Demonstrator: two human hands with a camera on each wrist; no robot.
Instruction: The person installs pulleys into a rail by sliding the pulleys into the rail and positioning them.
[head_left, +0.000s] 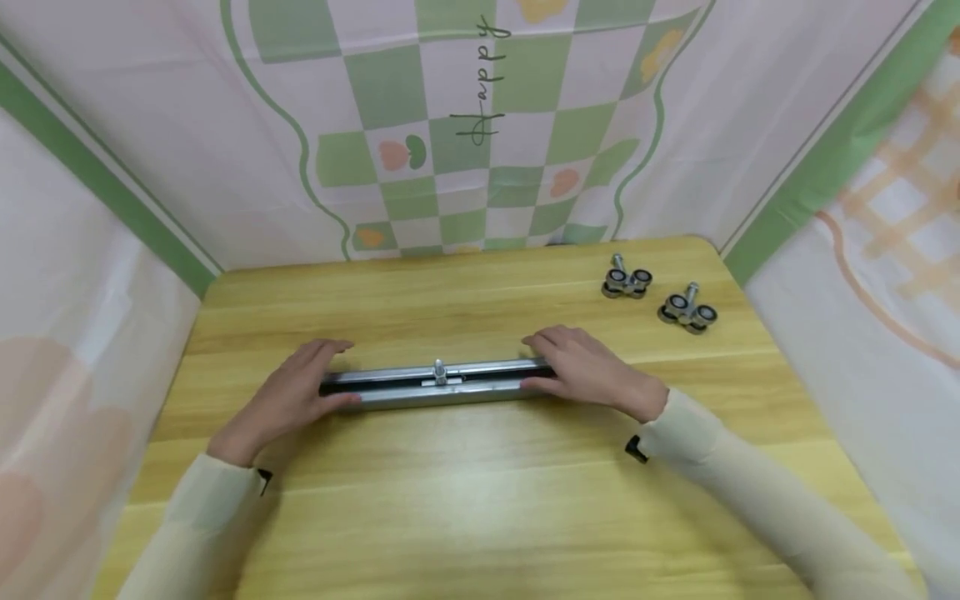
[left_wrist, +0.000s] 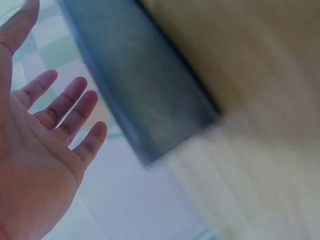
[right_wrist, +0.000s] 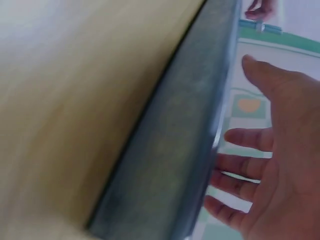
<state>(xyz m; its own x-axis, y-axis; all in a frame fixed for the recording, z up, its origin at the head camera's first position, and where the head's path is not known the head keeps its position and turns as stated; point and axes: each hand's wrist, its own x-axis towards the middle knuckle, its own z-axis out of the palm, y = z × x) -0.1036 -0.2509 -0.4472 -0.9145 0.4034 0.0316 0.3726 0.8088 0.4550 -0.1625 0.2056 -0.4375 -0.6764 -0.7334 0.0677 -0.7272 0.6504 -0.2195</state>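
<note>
- Rail (head_left: pixel 442 394): metal, slotted, lying crosswise at the centre of the head frame, a bit below mid-height, slot facing up.
- Bolt (head_left: pixel 439 372): upright in the slot near the rail's middle, small flat plate (head_left: pixel 452 382) at its base.
- Left hand (head_left: pixel 288 394): around the rail's left end, thumb on the near side, fingers on the far side. Left wrist view: fingers spread, loosely bent, pinching nothing; rail runs from the top to the frame's centre, blurred.
- Right hand (head_left: pixel 588 371): same at the rail's right end. Right wrist view: fingers spread and loose, gaps between them; rail slants from top centre to lower left, blurred.
- Contact of either hand with the rail: cannot tell.
- Two trolleys, upper right of the head frame, apart from each other: one (head_left: pixel 628 286) farther left and higher, the other (head_left: pixel 686 312) lower right. Both wheeled, each with a bolt sticking up.
- Counter (head_left: pixel 480 500): yellowish wood grain, under everything.
- Cloth (head_left: pixel 382 92): green-and-white checks, "Happy" lettering, top of frame.
- Sleeves (head_left: pixel 686 429): pale, both arms.
</note>
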